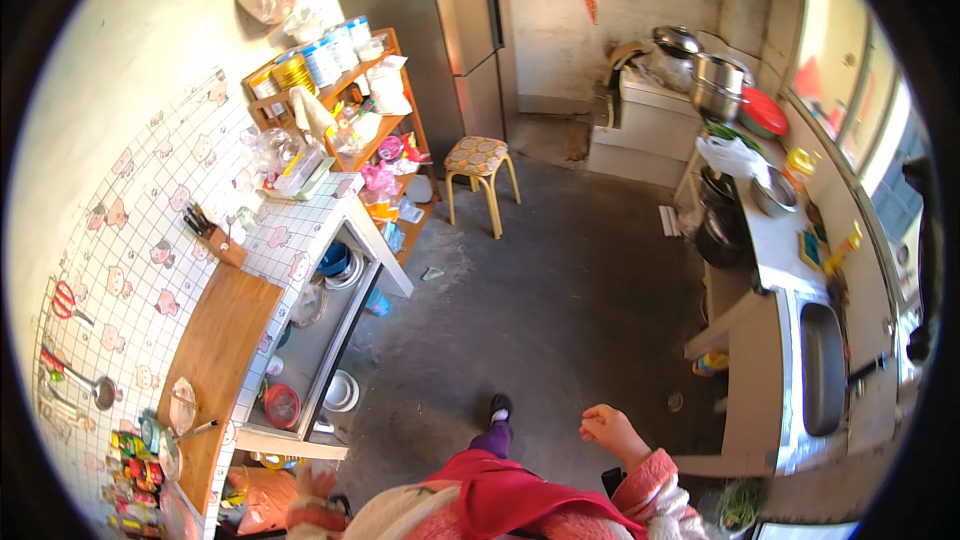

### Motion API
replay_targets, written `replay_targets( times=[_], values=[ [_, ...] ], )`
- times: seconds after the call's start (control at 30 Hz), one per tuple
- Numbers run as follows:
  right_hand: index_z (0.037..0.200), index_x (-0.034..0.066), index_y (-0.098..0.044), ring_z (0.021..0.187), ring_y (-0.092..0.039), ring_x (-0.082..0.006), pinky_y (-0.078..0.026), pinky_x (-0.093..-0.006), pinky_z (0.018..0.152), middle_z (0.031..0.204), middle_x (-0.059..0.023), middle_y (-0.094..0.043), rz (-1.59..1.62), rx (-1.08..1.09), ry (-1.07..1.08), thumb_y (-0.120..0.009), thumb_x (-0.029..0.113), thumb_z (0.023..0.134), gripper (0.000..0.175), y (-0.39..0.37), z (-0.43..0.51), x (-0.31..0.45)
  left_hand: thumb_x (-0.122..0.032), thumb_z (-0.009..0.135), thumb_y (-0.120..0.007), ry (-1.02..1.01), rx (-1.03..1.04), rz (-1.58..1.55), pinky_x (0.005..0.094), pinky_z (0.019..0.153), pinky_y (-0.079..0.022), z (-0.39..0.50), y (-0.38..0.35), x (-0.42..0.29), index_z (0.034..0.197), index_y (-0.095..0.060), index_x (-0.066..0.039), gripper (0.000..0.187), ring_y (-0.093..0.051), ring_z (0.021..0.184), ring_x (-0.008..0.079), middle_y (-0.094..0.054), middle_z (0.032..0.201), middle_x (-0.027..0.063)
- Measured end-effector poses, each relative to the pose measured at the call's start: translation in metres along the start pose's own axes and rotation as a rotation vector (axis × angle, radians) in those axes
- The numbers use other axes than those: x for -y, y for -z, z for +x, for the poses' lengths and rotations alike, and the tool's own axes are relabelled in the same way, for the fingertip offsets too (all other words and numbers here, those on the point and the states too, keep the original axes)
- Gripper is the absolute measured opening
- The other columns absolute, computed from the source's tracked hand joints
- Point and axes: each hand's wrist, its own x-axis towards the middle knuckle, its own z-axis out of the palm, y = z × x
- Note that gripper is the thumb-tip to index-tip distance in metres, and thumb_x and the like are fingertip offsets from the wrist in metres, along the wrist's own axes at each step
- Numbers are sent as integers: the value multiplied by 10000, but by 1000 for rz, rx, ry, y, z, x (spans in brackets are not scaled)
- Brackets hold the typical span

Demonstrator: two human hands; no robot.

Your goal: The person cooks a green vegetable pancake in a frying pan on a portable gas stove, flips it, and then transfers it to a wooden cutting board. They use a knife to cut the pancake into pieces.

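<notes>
My right hand hangs in front of me over the dark floor, fingers curled, with nothing visible in it; whether it is fully closed is hard to tell. Low at the left, my left hand is blurred beside the counter's lower edge, near an orange bag, and no object shows in it. Between the hands are a red apron and one foot in a dark shoe. On the left counter lies a wooden board with a knife block at its far end. A metal sink is at the right.
A patterned stool stands ahead near the refrigerator. A loaded wooden shelf adjoins the left counter. Bowls sit low by that counter. At the right, a worktop holds a metal bowl and a steamer pot stands farther back.
</notes>
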Motion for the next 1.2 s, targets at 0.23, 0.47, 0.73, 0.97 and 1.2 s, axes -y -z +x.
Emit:
replay_targets(
  times=[0.23,0.47,0.73,0.97,1.2],
  values=[
    [1039,-59,-531,677,-620,-153,-488,-254,601,801,-120,-635,35,-155,-39,-554,80,837,246,96,114,72,-327,839,-553,-289,295,-534,387,553,-510,174,-190,-280,1063,-481,-71,348,-621,709,266,-583,870,135],
    [1016,-34,-537,639,-619,-152,-456,-231,558,788,-108,-637,93,-335,-18,-525,57,829,209,204,184,155,-262,820,-606,-398,803,-254,301,520,-511,79,-586,-615,1110,-516,-38,377,-629,664,200,-605,889,113],
    [1021,-17,-541,625,-611,-154,-467,-241,534,773,-103,-629,314,-562,-81,-535,71,839,202,358,259,151,-202,800,-596,-613,1391,198,276,473,-487,-87,-932,-775,1074,-540,11,351,-622,616,185,-613,819,109],
    [1055,-38,-536,678,-624,-151,-485,-261,587,799,-103,-641,308,-802,24,-553,121,866,248,545,338,173,-204,861,-541,-585,1522,292,300,515,-496,-166,-1182,-896,1099,-468,-31,303,-620,632,205,-591,846,115],
    [1042,-33,-543,672,-622,-163,-484,-260,595,785,-103,-644,494,-974,4,-552,112,863,231,639,345,200,-184,831,-572,-379,1688,174,358,492,-520,-255,-1404,-976,1032,-439,-27,288,-611,645,246,-495,869,110]
  ],
)
